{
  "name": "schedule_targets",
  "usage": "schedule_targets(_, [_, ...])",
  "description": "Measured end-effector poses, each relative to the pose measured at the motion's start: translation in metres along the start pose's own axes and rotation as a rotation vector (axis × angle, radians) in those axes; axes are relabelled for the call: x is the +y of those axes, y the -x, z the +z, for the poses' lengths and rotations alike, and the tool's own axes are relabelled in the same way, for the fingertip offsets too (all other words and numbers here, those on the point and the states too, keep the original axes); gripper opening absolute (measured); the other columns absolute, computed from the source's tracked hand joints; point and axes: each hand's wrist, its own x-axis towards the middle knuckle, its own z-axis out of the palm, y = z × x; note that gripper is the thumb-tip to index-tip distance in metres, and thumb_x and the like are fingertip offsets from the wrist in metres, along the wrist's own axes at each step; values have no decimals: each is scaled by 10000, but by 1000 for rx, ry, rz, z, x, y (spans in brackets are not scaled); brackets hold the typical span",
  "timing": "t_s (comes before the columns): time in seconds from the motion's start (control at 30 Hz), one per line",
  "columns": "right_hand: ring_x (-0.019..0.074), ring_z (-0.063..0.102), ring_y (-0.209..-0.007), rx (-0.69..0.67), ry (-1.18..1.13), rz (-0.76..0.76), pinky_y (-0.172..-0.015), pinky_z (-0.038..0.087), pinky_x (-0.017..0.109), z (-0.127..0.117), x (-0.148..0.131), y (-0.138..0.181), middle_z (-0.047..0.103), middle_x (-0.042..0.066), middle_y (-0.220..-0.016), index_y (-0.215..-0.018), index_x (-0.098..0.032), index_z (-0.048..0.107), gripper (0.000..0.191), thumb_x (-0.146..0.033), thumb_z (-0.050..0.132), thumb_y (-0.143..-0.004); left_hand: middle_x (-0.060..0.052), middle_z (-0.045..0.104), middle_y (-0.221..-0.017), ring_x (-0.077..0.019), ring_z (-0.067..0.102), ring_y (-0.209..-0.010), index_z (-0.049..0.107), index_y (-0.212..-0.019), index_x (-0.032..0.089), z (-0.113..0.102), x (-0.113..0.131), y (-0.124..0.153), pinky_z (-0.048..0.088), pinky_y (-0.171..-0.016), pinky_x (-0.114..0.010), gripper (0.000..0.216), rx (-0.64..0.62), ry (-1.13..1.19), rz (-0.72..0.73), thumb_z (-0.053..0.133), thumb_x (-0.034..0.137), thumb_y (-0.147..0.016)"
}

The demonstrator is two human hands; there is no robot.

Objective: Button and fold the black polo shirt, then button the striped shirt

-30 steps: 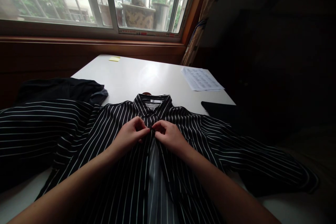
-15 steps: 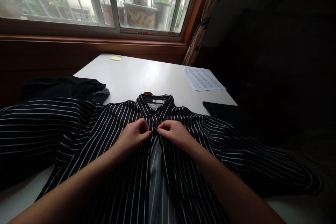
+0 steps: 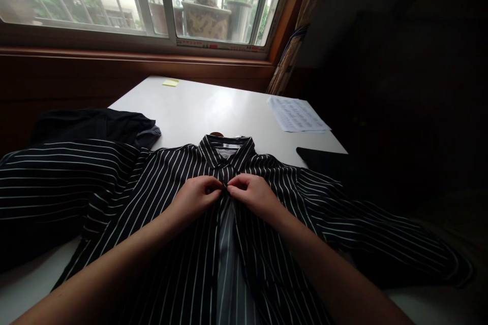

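A black shirt with white stripes (image 3: 171,228) lies spread on the table, its collar (image 3: 226,155) pointing away from me and its sleeves out to both sides. Just below the collar, my left hand (image 3: 200,194) pinches the front edge of the shirt. My right hand (image 3: 249,190) pinches the facing edge, and the fingertips of both hands almost meet. Any button between them is too small and dark to make out. Below my hands the shirt front hangs apart, showing the greyish inside (image 3: 231,264).
Dark folded clothing (image 3: 95,127) lies at the left. On the white table (image 3: 206,106) are a yellow sticky note (image 3: 170,83), printed sheets (image 3: 297,114) and a dark flat item (image 3: 320,157) at the right. A window (image 3: 213,5) stands behind.
My left fingertips have moved right and slightly up, closer to those of my right hand. The right hand stays nearly in place, still pinching the shirt edge.
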Motion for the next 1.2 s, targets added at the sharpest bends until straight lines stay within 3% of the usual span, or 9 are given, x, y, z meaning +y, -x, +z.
schedule_targets(0.47, [212, 714, -884, -42, -114, 62, -826, 518, 322, 2, 8, -1, 777, 33, -909, -921, -197, 783, 180, -288, 671, -813, -3, 653, -782, -178, 612, -745, 621, -796, 193, -6, 4, -1, 456, -658, -274, 142, 24, 85, -107, 657, 329, -805])
schedule_targets(0.77, [214, 713, -890, -42, -142, 50, -823, 516, 319, 3, 9, 0, 778, 41, -911, -928, -194, 786, 202, -320, 682, -810, 1, 645, -777, -171, 605, -741, 616, -790, 190, -6, 3, 0, 447, -658, -268, 148, 39, 104, -115, 657, 331, -806])
schedule_targets(1.03, [129, 589, -576, -113, -173, 74, -576, 449, 249, 0, 11, -3, 704, 14, -691, -759, -170, 749, 286, -369, 585, -884, 1, 641, -762, -159, 587, -694, 611, -777, 188, -6, 7, 0, 436, -609, -253, 182, 50, 135, -149, 671, 358, -797])
schedule_targets(1.2, [171, 670, -744, -94, -187, 67, -689, 502, 274, 1, 14, -4, 752, 31, -833, -935, -176, 774, 224, -332, 650, -831, 1, 649, -767, -155, 594, -682, 618, -781, 190, -6, 4, 0, 448, -596, -247, 198, 49, 142, -138, 671, 381, -798])
